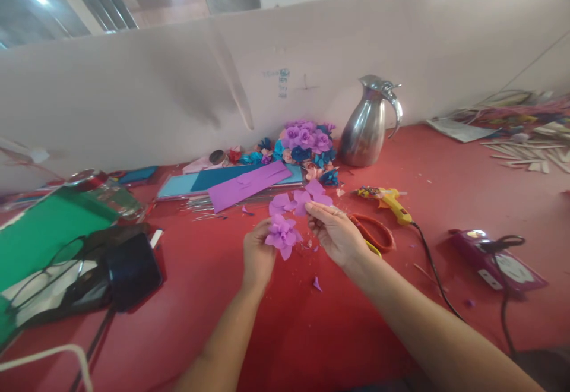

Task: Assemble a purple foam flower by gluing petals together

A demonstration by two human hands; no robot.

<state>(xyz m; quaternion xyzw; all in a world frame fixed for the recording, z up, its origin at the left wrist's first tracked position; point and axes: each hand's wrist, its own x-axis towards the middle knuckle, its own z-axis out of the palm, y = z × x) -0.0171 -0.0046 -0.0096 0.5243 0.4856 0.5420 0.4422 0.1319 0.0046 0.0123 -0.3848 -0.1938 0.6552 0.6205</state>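
A purple paper flower (pixel 284 235) with layered petals is held in my left hand (pixel 259 249), whose fingers close around its base. My right hand (pixel 335 231) pinches a purple paper petal (pixel 301 200) between thumb and fingertips, just above and right of the flower. More loose purple petals (pixel 317 189) lie beside and behind that petal; which of them touch my fingers I cannot tell. Beneath my right wrist, scissors with red-orange handles (pixel 378 239) rest on the red table. Behind my hands lies a purple paper sheet (pixel 249 185) on blue sheets.
A bunch of paper flowers (pixel 307 142) stands at the back beside a steel jug (pixel 367 122). To the right are a yellow glue gun (pixel 394 205) with a black cord and a maroon power strip (pixel 501 264). A black phone (pixel 133 272) and green paper (pixel 53 231) lie left.
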